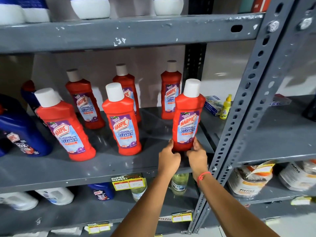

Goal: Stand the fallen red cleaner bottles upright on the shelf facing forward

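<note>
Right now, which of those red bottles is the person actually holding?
The front right bottle, nearest the shelf post. Both hands, left and right, grip its base; the other five red bottles stand untouched.

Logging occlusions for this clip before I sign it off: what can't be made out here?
Head view only:
- Base of the held red bottle: covered by the left hand and right hand, so whether it rests on the shelf is unclear.
- Middle rear bottle: label mostly hidden by the front bottle.
- Price tags: print too small and blurred.
- White containers on the upper shelf: cut off by the top edge.
</note>
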